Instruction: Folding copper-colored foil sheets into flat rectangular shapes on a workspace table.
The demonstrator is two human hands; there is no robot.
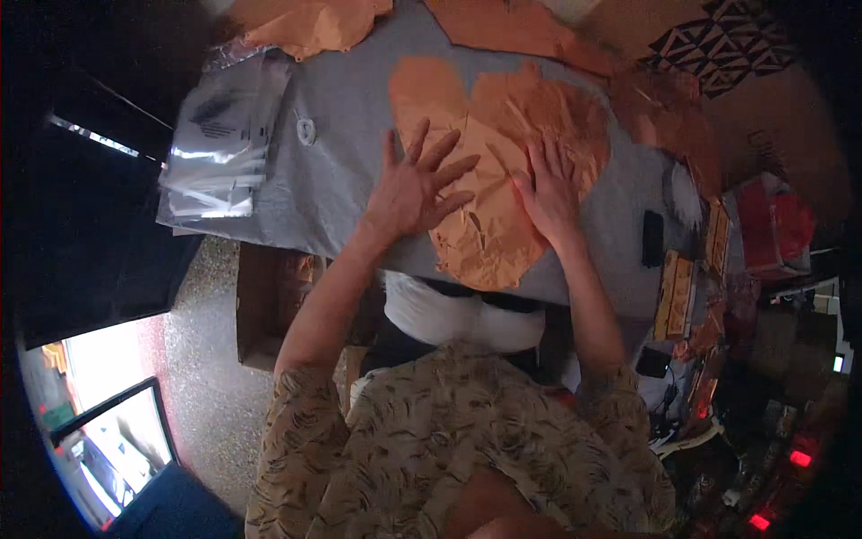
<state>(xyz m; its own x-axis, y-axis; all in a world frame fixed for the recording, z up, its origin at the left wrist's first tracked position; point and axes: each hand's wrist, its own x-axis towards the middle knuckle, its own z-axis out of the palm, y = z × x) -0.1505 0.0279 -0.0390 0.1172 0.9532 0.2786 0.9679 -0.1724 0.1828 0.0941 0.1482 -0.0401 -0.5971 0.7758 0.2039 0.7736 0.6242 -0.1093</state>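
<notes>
A creased orange sheet [503,242] with irregular rounded edges lies on the grey-covered table in front of me. Whether it is paper or thin leather, I cannot tell. My left hand [415,190] is over its left part, fingers spread wide and holding nothing. My right hand [549,187] rests flat on the right part, fingers stretched out towards the far edge. Creases and small dark marks show on the sheet's near end, between and below the hands.
Clear plastic bags [220,144] and a small white ring-shaped coil [306,131] lie to the left. More orange sheets [539,40] line the far edge. At right are a dark flat object [653,239] and a yellow box [672,296]. An open cardboard box [260,337] stands below the table.
</notes>
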